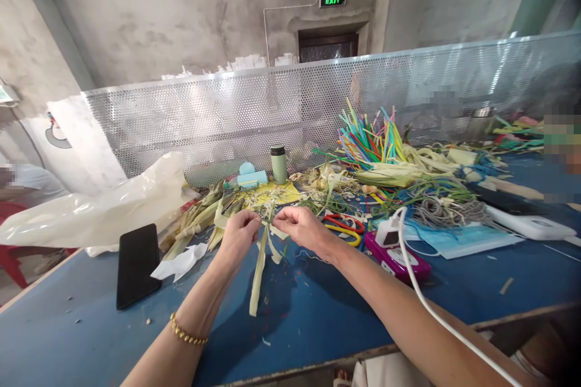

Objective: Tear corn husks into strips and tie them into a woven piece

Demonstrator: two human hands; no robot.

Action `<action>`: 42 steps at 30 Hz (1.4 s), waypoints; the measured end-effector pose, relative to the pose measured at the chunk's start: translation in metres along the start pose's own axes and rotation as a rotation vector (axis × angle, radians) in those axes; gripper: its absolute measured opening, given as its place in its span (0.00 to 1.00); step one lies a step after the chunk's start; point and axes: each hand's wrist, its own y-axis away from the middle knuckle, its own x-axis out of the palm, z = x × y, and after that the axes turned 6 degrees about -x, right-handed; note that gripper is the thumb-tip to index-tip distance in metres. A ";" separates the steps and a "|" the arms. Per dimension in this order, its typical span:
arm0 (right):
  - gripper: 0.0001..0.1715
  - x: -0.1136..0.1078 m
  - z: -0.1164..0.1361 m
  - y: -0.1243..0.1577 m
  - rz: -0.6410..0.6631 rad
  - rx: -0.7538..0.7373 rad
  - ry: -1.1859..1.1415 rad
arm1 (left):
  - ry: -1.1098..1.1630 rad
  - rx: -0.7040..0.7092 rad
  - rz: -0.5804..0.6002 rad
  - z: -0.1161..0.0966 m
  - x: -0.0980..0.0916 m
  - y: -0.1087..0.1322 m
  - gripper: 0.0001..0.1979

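Both my hands meet above the blue table (318,308), pinched on the same bundle of pale green leaf strips (260,266) that hangs down to the tabletop. My left hand (239,234) grips the upper end of the strips with its fingers curled; a gold bead bracelet circles that wrist. My right hand (302,227) pinches the top of the strips from the right side, thumb against fingers. More loose leaf strips (204,214) lie just behind my hands.
A black phone (137,263) lies at left beside a white paper scrap (179,263). A pink device (396,257) with a white charger cable is at right. Coloured strips (370,136), cords, a face mask, a green bottle (278,164) and a plastic bag (100,205) crowd the back against a perforated metal screen.
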 end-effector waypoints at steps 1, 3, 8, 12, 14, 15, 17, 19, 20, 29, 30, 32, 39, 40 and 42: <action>0.14 0.000 0.001 0.000 -0.005 0.005 0.003 | 0.000 0.001 -0.002 0.000 0.000 0.000 0.07; 0.14 0.001 0.003 0.000 -0.014 0.023 0.002 | -0.007 0.005 0.000 -0.001 0.000 0.001 0.07; 0.15 0.001 0.005 0.001 -0.063 0.036 0.028 | -0.114 0.092 0.012 -0.006 0.001 0.005 0.13; 0.13 0.000 0.005 0.000 -0.079 0.036 0.044 | -0.340 0.263 -0.012 -0.011 0.005 0.011 0.14; 0.11 0.000 0.004 0.000 -0.087 0.018 0.076 | -0.446 0.324 -0.026 -0.012 0.007 0.013 0.09; 0.11 0.000 0.003 -0.001 -0.088 0.007 0.093 | -0.481 0.344 -0.034 -0.011 0.008 0.013 0.07; 0.11 0.000 0.002 -0.001 -0.075 -0.018 0.110 | -0.516 0.373 -0.047 -0.010 0.009 0.013 0.02; 0.11 0.000 0.001 0.000 -0.055 -0.042 0.115 | -0.527 0.415 -0.057 -0.009 0.009 0.013 0.02; 0.11 0.000 0.001 0.000 -0.045 -0.050 0.116 | -0.531 0.435 -0.062 -0.009 0.008 0.013 0.04; 0.11 0.001 0.004 0.001 -0.037 -0.078 0.165 | -0.487 0.325 -0.093 -0.014 0.000 0.012 0.06; 0.11 0.001 0.004 0.001 -0.040 -0.072 0.166 | -0.462 0.296 -0.093 -0.014 -0.001 0.011 0.06; 0.12 0.000 0.004 0.001 -0.040 -0.063 0.155 | -0.417 0.252 -0.087 -0.014 -0.003 0.009 0.05; 0.11 0.000 0.002 0.001 -0.035 -0.058 0.134 | -0.546 0.326 0.025 -0.019 0.001 0.015 0.10; 0.11 0.000 0.002 0.001 -0.031 -0.053 0.132 | -0.584 0.347 0.023 -0.018 0.001 0.016 0.09; 0.11 0.000 0.002 0.001 -0.020 -0.051 0.134 | -0.623 0.375 0.005 -0.015 0.002 0.015 0.06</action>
